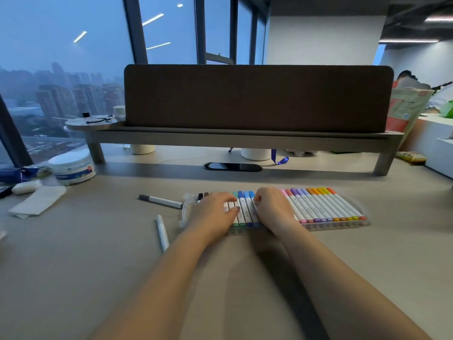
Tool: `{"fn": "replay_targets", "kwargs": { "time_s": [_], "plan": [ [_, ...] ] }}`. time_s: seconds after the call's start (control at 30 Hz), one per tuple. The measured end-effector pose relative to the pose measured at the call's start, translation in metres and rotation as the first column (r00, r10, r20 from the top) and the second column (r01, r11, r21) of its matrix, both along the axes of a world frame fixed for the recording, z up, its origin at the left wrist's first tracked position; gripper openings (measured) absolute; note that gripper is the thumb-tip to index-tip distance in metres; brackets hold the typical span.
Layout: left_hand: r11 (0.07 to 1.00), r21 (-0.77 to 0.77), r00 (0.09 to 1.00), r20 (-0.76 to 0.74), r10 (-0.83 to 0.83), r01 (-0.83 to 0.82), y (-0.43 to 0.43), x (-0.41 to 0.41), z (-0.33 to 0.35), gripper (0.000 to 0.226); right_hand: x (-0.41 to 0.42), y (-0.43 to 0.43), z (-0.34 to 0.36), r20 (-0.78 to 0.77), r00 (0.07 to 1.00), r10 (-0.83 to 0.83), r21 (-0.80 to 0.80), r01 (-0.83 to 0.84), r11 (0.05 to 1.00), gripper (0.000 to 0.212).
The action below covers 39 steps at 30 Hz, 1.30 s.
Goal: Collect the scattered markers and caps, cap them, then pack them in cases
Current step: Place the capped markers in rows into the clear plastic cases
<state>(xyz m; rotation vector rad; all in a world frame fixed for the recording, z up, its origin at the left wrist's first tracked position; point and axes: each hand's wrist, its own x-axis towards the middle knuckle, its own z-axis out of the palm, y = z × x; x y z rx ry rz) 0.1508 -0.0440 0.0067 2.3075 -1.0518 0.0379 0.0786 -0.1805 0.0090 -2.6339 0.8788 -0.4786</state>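
Beige surface (343, 266) carries our clear case (338, 225) of capped markers (318, 207). Our left hand (213, 214) presses near-straight fingers on the row. Our right hand (272, 209) curls its fingers there, and we cannot tell its grip. A grey-capped marker (160, 201) and a pale marker (162, 233) lie loose at left.

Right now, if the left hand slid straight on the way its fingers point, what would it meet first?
The left hand would probably meet the right hand first, across the blue-capped markers between them; depth is unclear.
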Motion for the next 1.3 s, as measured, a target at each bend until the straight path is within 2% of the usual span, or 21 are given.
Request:
{"fn": "replay_targets", "kwargs": {
  "time_s": [0.07,0.13,0.23,0.37,0.5,0.67,0.83,0.93,1.0,1.1,1.2,1.3],
  "plan": [
    [0.991,-0.021,0.99,0.049,0.13,-0.129,0.025,0.01,0.004,0.019,0.001,0.003,-0.001,0.053,0.999,0.006,-0.005,-0.006,1.0,0.011],
    [0.954,0.021,0.954,0.011,0.298,-0.299,0.056,0.021,0.008,0.012,0.005,0.011,0.0,0.118,0.992,0.038,-0.032,-0.034,0.999,0.012],
    [0.879,0.191,0.89,-0.052,0.453,-0.436,0.101,0.03,0.01,0.026,0.018,0.033,0.004,0.168,0.976,0.136,-0.083,-0.124,0.989,0.017],
    [0.843,0.311,0.871,-0.083,0.484,-0.439,0.123,0.031,0.007,0.05,0.045,0.072,0.005,0.138,0.953,0.271,-0.112,-0.257,0.96,0.021],
    [0.842,0.358,0.89,-0.059,0.451,-0.403,0.127,0.027,0.01,0.04,0.073,0.105,0.006,0.064,0.934,0.352,-0.184,-0.336,0.924,0.027],
    [0.829,0.411,0.908,-0.009,0.419,-0.379,0.135,0.022,0.013,0.035,0.099,0.131,0.009,-0.152,0.942,0.301,-0.304,-0.334,0.892,0.023],
    [0.85,0.367,0.904,-0.052,0.425,-0.379,0.142,0.023,0.014,0.023,0.113,0.143,0.006,-0.161,0.943,0.292,-0.353,-0.332,0.875,0.023],
    [0.885,0.242,0.869,-0.209,0.448,-0.398,0.143,0.031,0.011,0.029,0.114,0.146,0.003,-0.164,0.943,0.291,-0.357,-0.332,0.873,0.021],
    [0.896,0.132,0.833,-0.331,0.444,-0.425,0.143,0.034,0.009,0.034,0.113,0.144,0.003,-0.129,0.95,0.283,-0.323,-0.31,0.894,0.021],
    [0.873,-0.025,0.805,-0.4,0.438,-0.487,0.141,0.035,0.007,0.035,0.107,0.133,0.01,-0.005,0.962,0.272,-0.187,-0.268,0.945,0.019],
    [0.846,-0.178,0.798,-0.472,0.374,-0.502,0.13,0.03,0.015,0.031,0.09,0.11,0.024,0.149,0.964,0.222,0.088,-0.237,0.968,0.019],
    [0.865,-0.268,0.842,-0.469,0.267,-0.424,0.107,0.019,0.027,0.031,0.058,0.081,0.036,0.295,0.949,0.113,0.373,-0.223,0.901,0.018]
  ]
}}
